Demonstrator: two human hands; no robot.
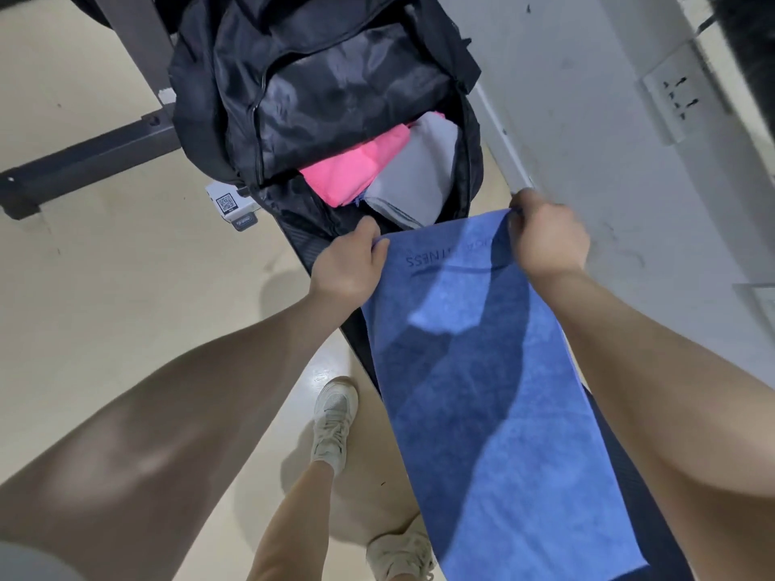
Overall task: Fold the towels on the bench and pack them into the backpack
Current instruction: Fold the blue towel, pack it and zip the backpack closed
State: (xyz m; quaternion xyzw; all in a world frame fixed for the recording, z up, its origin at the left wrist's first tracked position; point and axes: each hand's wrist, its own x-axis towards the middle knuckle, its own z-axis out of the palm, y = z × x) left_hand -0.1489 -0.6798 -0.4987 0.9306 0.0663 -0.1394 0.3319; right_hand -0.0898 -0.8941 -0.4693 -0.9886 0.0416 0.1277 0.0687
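A blue towel (495, 392) lies stretched lengthwise along the dark bench (629, 509), with dark lettering near its far end. My left hand (350, 264) pinches the towel's far left corner. My right hand (545, 239) pinches the far right corner. Just beyond the towel, a black backpack (318, 90) lies on the bench with its main compartment unzipped. Inside it sit a folded pink towel (356, 167) and a folded grey-white towel (419, 174), side by side.
A white wall (608, 140) with a socket plate (671, 102) runs close along the bench's right side. A dark metal frame (84, 161) stands on the cream floor at the left. A small white box with a QR code (230, 205) lies by the backpack. My legs and shoes (333, 421) stand left of the bench.
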